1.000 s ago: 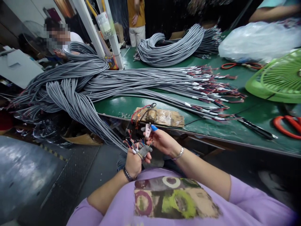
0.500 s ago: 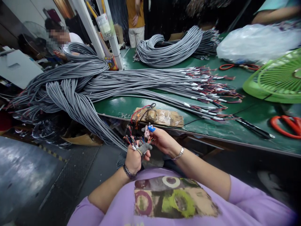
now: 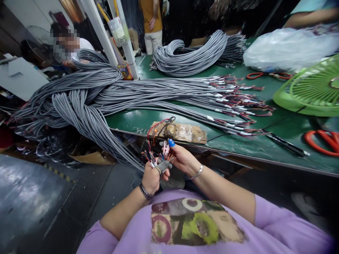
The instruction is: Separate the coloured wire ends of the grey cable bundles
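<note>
My left hand [image 3: 152,178] is closed around the stripped ends of several grey cables [image 3: 129,157], with thin coloured wires [image 3: 149,153] fanning out above the fist. A grey cover [image 3: 164,165] wraps its thumb. Close beside it, my right hand [image 3: 184,158] pinches a small pale pink piece [image 3: 166,148], clip-like in shape, against the wire ends. A blue cap [image 3: 171,142] covers one fingertip of that hand. Whether the pink piece grips a wire is too small to tell.
A wooden block [image 3: 185,132] lies at the edge of the green table [image 3: 132,121]. Long grey cables [image 3: 159,86] stretch across it. A green fan [image 3: 312,88], orange-handled scissors [image 3: 321,141], black tweezers-like tool [image 3: 287,144] and plastic bag [image 3: 288,47] are at right. Other people stand behind.
My right wrist has shifted slightly left, and the pink piece has tilted a little. The coloured wires have moved slightly in my left hand, which stays closed on the cables.
</note>
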Tool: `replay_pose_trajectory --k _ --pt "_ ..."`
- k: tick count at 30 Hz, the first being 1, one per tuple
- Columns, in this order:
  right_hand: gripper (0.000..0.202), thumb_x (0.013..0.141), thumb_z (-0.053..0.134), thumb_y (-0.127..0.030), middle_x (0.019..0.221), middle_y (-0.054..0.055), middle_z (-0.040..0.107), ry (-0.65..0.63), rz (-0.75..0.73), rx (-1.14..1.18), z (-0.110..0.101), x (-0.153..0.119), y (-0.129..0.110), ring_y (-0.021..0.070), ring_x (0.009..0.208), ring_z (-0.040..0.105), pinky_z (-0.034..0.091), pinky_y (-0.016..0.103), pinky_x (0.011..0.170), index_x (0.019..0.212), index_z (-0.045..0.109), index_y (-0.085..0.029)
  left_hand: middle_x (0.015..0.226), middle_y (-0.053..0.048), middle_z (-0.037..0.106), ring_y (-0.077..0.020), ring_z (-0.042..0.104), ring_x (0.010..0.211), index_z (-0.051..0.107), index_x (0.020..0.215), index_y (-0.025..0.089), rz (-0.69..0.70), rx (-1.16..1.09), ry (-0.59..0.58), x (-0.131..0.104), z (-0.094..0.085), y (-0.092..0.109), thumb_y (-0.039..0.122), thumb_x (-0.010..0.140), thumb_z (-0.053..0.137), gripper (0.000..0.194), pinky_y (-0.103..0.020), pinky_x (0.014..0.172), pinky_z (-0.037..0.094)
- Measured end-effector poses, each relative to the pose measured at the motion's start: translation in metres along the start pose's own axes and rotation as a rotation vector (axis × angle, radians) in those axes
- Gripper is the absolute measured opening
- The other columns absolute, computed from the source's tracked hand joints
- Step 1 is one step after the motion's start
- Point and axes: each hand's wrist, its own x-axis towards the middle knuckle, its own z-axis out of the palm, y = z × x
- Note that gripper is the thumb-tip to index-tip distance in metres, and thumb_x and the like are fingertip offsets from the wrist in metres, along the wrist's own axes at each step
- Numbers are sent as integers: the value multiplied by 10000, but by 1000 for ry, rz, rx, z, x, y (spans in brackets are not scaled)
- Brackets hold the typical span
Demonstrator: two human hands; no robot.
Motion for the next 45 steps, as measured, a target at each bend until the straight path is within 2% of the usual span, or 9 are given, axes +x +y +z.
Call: replay_pose_trajectory --k 7,12,15,20,24,29,34,41,45 --pt "321 744 693 -475 602 16 596 15 30 44 1 -2 2 115 545 501 426 231 523 666 644 -167 427 18 555 -72 448 326 574 610 146 -13 10 12 2 1 -2 431 654 712 320 -182 340 345" --pt "414 813 558 -569 691 30 634 -100 95 63 -4 -6 -3 126 584 548 453 242 546 823 663 -169 447 13 571 -69 455 333 575 610 147 26 -7 15 -3 -3 -1 431 673 712 321 -177 338 338" --pt "399 818 558 -550 731 39 646 -150 120 48 -6 -9 -7 132 631 572 466 242 572 847 664 -166 457 11 576 -69 459 338 605 630 139 54 -23 14 -9 -5 -2 416 684 712 302 -179 341 346" --pt "221 731 717 -367 692 7 625 -115 7 -77 -7 -11 -7 98 613 543 447 201 555 780 660 -159 495 9 598 -67 487 364 644 690 131 123 -24 36 -15 -4 -5 395 721 696 271 -171 360 363" --pt "332 728 694 -480 704 13 632 -117 -41 -111 -13 -6 -1 104 623 549 447 217 563 811 673 -160 505 11 604 -67 498 381 643 697 135 168 -35 80 -13 -2 -5 381 721 699 254 -166 374 376" --pt "401 738 652 -560 693 23 645 -87 -204 -214 -19 1 8 108 628 540 443 219 580 785 687 -163 498 12 595 -66 495 373 626 667 132 158 -46 77 -8 1 0 371 717 698 255 -166 369 367" --pt "384 736 669 -542 733 43 670 -141 5 -10 -14 3 8 116 614 551 464 237 581 797 692 -164 487 18 587 -63 487 361 591 633 137 139 -46 101 -4 2 -1 377 705 704 275 -162 362 356" --pt "320 772 667 -483 654 19 649 -80 5 79 -9 5 8 97 573 540 466 218 575 727 668 -166 476 17 579 -63 487 360 573 592 137 132 -24 98 -2 1 -6 386 699 708 303 -163 364 368" --pt "435 778 591 -594 733 37 655 -175 88 10 -13 -2 4 108 605 564 472 233 569 763 655 -164 483 17 586 -65 487 358 591 622 137 137 -30 101 -4 -1 -6 396 695 715 297 -166 360 368"
